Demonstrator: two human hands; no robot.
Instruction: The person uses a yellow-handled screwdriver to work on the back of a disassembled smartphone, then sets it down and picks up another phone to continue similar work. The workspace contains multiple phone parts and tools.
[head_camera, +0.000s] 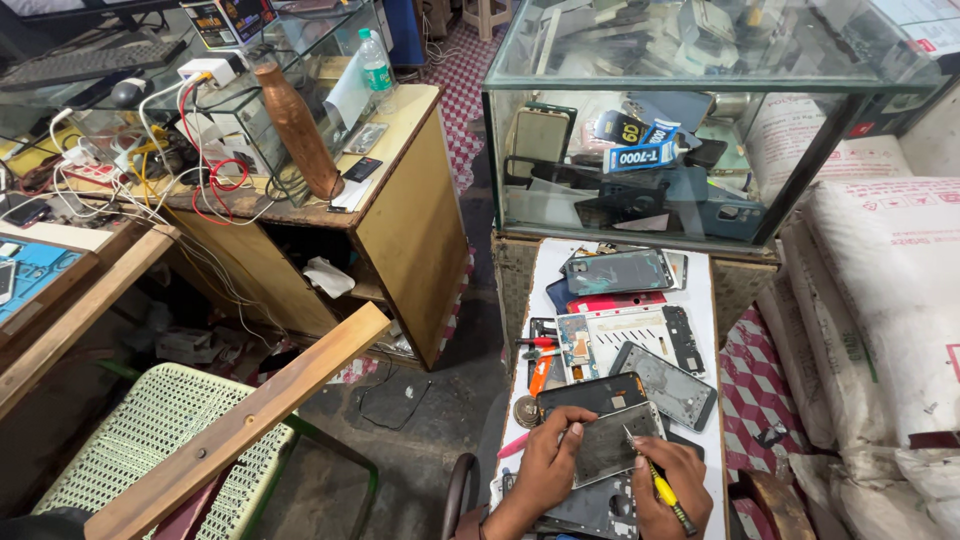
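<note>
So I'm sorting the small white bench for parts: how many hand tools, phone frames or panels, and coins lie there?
Phone frames or panels: about 8, counting the one in the left hand (stacked, so approximate)
Hand tools: 3, counting the yellow screwdriver in the right hand
Round coin-like disc: 1
Total: about 12

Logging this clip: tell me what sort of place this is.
Likely a phone repair stall: opened phones litter the bench, a glass case holds parts, and the right hand works a screwdriver.
</note>
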